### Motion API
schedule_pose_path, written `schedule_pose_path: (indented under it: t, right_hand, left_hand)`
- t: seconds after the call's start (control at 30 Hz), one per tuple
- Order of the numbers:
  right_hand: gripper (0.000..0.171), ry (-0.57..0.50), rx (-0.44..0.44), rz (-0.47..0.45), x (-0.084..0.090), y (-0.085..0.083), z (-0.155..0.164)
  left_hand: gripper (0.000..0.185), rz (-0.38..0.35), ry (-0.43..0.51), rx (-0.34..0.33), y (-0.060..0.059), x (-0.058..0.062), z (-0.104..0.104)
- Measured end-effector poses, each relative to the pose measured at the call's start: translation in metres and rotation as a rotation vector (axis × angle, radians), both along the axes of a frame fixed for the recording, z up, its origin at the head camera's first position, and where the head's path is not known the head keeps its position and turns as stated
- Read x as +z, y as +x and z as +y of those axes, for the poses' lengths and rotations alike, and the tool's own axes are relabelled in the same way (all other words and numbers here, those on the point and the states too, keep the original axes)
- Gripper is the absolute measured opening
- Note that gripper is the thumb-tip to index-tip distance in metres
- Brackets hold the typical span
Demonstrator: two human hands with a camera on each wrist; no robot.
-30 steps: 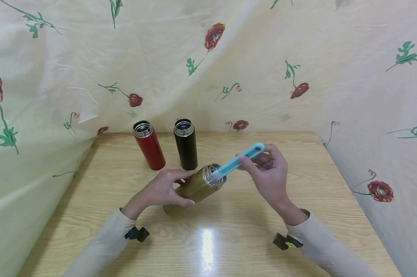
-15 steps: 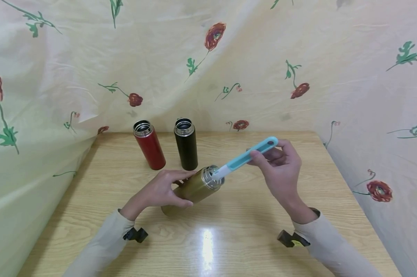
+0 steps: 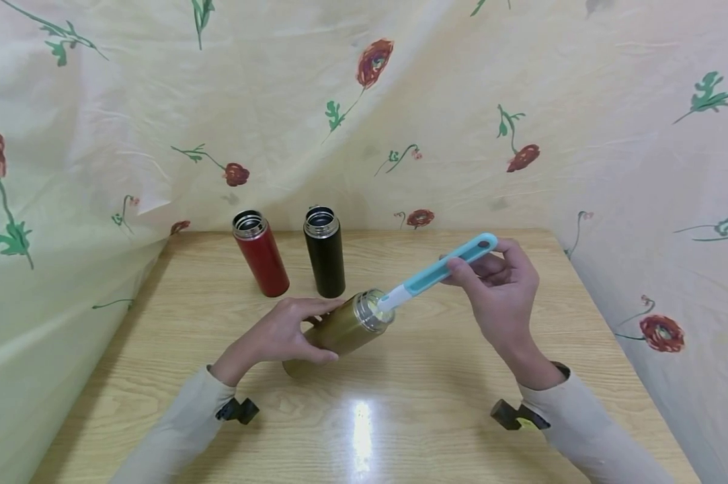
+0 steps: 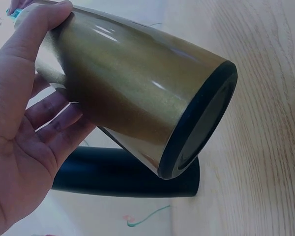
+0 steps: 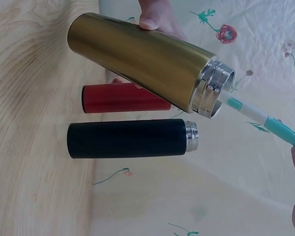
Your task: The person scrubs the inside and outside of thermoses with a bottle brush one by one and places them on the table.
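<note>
My left hand (image 3: 288, 329) grips the body of a gold thermos bottle (image 3: 345, 328), thumb on the near side. The bottle is tilted, its uncapped steel mouth facing up and right toward my right hand; its dark-rimmed base (image 4: 201, 123) shows in the left wrist view. My right hand (image 3: 503, 289) pinches the teal handle of a bottle brush (image 3: 433, 274) between thumb and fingers. The brush's white shaft (image 5: 253, 114) runs into the bottle's mouth. Its head is mostly hidden inside, with something pale showing at the opening.
A red thermos bottle (image 3: 261, 262) and a black thermos bottle (image 3: 325, 262) stand uncapped on the wooden table (image 3: 436, 417), behind my left hand. A flowered cloth (image 3: 460, 87) hangs behind the table and along its sides.
My right hand has moved up and right, drawing the brush partway out of the gold bottle, so more of the white shaft shows. The left hand and bottle have hardly moved.
</note>
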State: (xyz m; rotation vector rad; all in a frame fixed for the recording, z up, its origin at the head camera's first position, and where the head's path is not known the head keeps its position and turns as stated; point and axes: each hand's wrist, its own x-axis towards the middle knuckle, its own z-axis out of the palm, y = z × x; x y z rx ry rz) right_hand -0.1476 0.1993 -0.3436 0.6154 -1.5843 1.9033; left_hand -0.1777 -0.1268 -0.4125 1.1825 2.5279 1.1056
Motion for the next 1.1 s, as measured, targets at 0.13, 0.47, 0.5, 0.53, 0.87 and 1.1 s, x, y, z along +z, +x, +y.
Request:
schedule_pose_path:
  t: [0.13, 0.47, 0.5, 0.53, 0.87, 1.1]
  right_hand:
    - [0.023, -0.011, 0.003, 0.002, 0.001, 0.0, -0.001]
    - [0.023, -0.009, 0.034, -0.001, -0.007, -0.002, -0.007]
    - [0.023, -0.007, 0.036, -0.004, -0.008, -0.002, -0.008]
    - [0.023, -0.003, 0.036, -0.006, -0.009, -0.002, -0.009]
    - [0.024, 0.04, 0.021, -0.064, -0.02, 0.0, -0.019]
    - [0.022, 0.076, 0.026, -0.086, -0.026, 0.0, -0.025]
  left_hand:
    - [0.083, -0.004, -0.003, 0.003, 0.0, 0.001, 0.0]
    - [0.084, 0.003, 0.007, -0.001, -0.001, -0.003, 0.0]
    - [0.084, 0.003, 0.008, -0.002, -0.001, -0.003, 0.0]
    - [0.084, 0.002, 0.008, -0.002, -0.001, -0.003, 0.0]
    - [0.084, -0.013, 0.003, 0.011, -0.002, -0.003, 0.001]
    - [0.085, -0.014, 0.002, 0.017, -0.003, -0.004, 0.002]
